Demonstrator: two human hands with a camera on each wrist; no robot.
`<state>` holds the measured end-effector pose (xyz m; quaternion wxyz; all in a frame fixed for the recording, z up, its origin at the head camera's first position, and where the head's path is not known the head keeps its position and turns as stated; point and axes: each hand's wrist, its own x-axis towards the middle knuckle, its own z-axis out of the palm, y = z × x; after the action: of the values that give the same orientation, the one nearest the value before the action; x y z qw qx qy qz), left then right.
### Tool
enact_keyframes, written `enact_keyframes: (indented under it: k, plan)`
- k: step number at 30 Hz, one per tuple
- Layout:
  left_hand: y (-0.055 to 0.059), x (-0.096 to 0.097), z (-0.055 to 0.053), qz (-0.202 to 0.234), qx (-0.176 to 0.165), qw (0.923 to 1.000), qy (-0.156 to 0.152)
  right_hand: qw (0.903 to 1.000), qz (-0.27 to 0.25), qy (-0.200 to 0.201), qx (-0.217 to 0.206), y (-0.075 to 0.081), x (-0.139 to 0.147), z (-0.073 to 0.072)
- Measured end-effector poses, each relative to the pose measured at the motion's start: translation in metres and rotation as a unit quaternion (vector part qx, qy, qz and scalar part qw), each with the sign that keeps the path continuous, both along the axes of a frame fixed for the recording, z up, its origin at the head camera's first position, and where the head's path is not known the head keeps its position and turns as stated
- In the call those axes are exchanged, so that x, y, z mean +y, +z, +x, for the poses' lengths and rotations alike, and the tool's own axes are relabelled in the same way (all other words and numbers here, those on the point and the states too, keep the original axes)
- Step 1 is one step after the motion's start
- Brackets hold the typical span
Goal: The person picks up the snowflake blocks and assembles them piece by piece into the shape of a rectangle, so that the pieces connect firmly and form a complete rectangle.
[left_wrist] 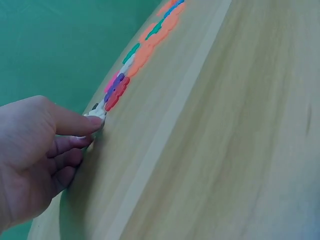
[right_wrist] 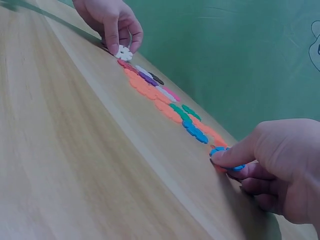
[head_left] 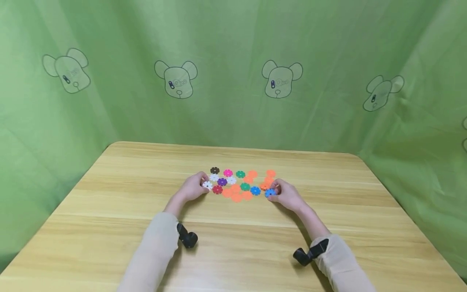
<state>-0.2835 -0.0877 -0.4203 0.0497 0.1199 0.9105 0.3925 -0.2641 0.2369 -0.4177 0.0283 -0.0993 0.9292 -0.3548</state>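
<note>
Flat notched plastic discs, the snowflake building kind, lie in a cluster on the wooden table. My left hand (head_left: 190, 187) pinches a white snowflake disc (head_left: 207, 185) at the cluster's left end; the right wrist view shows this disc tilted up. At the other end, my right hand (head_left: 289, 196) pinches a blue snowflake disc (head_left: 270, 193) between thumb and fingers, with orange showing just under it in the right wrist view. Beside the left hand are a red disc (head_left: 217, 190) and a purple disc (head_left: 222, 182). Another blue disc (head_left: 255, 190) lies left of the right hand.
Several orange discs (head_left: 236, 198) overlap along the cluster's front and right. Brown (head_left: 215, 170), pink (head_left: 228, 173) and green (head_left: 240, 174) discs lie along the back. A green curtain (head_left: 233, 117) hangs behind the table (head_left: 233, 251). Both forearms carry black wrist cameras.
</note>
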Motion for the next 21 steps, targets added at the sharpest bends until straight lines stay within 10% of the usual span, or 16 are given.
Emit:
enact_keyframes:
  k: [11,21]
  plan:
    - [0.000,-0.008,0.003,0.058,-0.011,0.9981,-0.021,0.9975,-0.067,0.018,-0.013,0.004,0.005,0.004]
    - [0.012,0.003,0.024,0.193,-0.044,0.9783,-0.062,0.9818,-0.184,0.030,-0.035,0.010,-0.016,0.013]
